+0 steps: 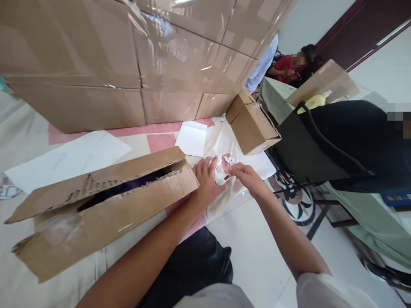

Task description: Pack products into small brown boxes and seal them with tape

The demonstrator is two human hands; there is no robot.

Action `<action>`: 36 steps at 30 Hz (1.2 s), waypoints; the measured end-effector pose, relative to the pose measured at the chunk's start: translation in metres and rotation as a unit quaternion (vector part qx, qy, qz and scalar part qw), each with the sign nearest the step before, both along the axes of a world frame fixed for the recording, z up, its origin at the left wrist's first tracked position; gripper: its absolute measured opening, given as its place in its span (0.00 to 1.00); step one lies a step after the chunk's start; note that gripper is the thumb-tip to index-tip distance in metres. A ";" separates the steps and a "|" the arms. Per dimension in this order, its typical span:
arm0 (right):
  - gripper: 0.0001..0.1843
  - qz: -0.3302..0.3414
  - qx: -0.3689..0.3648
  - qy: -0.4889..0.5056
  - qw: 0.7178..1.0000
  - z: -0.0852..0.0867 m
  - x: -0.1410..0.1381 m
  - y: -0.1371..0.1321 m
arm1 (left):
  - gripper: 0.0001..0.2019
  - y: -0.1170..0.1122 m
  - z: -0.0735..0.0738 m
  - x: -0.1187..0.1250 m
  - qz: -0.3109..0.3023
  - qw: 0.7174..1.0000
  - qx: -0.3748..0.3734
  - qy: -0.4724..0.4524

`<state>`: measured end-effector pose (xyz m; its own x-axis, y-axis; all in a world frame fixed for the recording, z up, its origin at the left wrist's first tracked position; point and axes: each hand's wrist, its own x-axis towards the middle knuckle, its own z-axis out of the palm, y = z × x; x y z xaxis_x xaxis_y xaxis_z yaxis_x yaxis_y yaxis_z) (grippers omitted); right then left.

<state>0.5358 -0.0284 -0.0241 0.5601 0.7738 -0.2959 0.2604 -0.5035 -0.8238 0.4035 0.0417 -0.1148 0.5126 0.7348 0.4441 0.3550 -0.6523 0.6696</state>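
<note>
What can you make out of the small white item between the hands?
The white item is small, with a smooth-looking lower part and a rounded near edge. Toward its far end are uneven white bits beside a pinkish patch. The left hand grips it, hiding much of its left side; the right hand has its fingers at the right edge. Material, contents and any contact with the cloth can't be told.
</note>
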 end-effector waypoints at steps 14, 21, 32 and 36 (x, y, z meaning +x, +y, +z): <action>0.26 -0.040 -0.025 0.050 0.998 -0.024 -0.005 -0.025 | 0.42 0.000 -0.001 0.001 0.006 1.000 0.014 0.005; 0.27 -0.038 -0.025 0.071 0.996 -0.030 -0.005 -0.031 | 0.42 0.001 -0.004 0.002 0.008 1.000 0.024 0.009; 0.28 -0.036 -0.022 0.071 0.997 -0.029 -0.010 -0.028 | 0.42 0.001 -0.002 0.001 0.006 1.000 0.010 0.010; 0.29 -0.032 -0.022 0.073 0.997 -0.031 -0.011 -0.029 | 0.41 0.000 -0.001 0.001 0.005 1.000 0.007 0.005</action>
<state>0.5249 -0.0578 -0.0548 0.5571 0.7221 -0.4103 0.1048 -0.5512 -0.8278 0.4047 0.0420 -0.1155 0.5091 0.7339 0.4497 0.3682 -0.6579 0.6569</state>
